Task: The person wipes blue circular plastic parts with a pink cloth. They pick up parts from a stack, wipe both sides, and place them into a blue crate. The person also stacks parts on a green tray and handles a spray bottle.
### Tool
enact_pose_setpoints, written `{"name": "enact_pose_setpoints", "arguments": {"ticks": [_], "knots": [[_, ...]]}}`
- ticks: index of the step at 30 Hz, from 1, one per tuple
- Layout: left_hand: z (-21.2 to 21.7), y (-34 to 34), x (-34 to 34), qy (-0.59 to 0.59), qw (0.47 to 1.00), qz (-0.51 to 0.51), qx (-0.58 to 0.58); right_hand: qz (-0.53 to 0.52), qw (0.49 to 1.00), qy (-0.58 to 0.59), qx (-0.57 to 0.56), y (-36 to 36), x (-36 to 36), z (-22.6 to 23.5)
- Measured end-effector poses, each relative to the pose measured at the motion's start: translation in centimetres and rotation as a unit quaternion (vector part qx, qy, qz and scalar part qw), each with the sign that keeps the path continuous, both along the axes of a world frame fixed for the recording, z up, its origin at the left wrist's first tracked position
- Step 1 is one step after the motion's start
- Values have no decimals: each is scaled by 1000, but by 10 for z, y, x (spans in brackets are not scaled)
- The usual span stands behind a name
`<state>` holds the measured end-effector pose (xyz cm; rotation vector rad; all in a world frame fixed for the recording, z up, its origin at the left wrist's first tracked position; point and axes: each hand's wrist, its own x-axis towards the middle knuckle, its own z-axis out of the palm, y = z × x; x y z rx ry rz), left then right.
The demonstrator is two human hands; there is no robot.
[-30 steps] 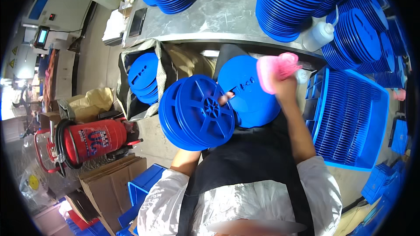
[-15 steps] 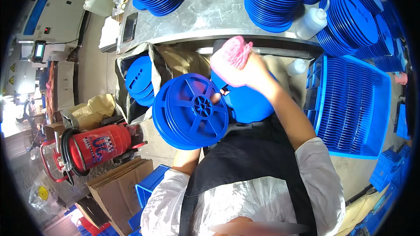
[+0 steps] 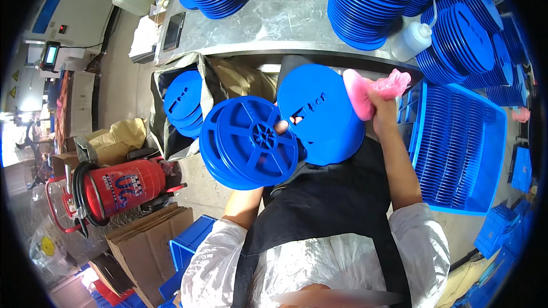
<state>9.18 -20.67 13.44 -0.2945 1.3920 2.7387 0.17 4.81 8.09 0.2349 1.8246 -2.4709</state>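
Observation:
My left hand (image 3: 281,127) is closed on a few blue plastic reels (image 3: 247,157) with spoked hubs. Mostly hidden behind them, it shows only fingertips between the reels and a flat blue disc (image 3: 313,94). More fingertips show through the slot in that disc; whether this hand also supports it, I cannot tell. My right hand (image 3: 383,102) grips a bunched pink cloth (image 3: 358,94), which lies against the disc's right edge. Below this disc, more blue discs (image 3: 334,147) rest over my black apron.
Tall stacks of blue discs (image 3: 374,5) and a white squeeze bottle (image 3: 412,41) stand on the metal table (image 3: 285,0). At right sits a blue crate (image 3: 496,154) of upright discs. An open sack (image 3: 212,88) holds discs at left, near a red fire extinguisher (image 3: 128,185).
My right hand has moved the pink cloth rightward and down, from across the disc to its right edge, uncovering the disc's face. My left hand and the reels have barely moved.

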Motion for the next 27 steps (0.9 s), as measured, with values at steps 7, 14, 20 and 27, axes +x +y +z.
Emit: {"name": "enact_pose_setpoints", "arguments": {"ticks": [7, 14, 20, 27], "knots": [[6, 2, -4, 4, 999, 32, -11, -27, 987, -3, -156, 1, 3, 36], [-7, -3, -13, -46, 998, 28, 42, 62, 946, -79, -309, -35, 13, 4], [-7, -9, 2, -40, 997, 37, 55, 130, 973, 188, 39, -91, 92, 29], [-4, -9, 22, -47, 997, 29, 62, 226, 905, 358, -49, -145, 36, 106]]}}
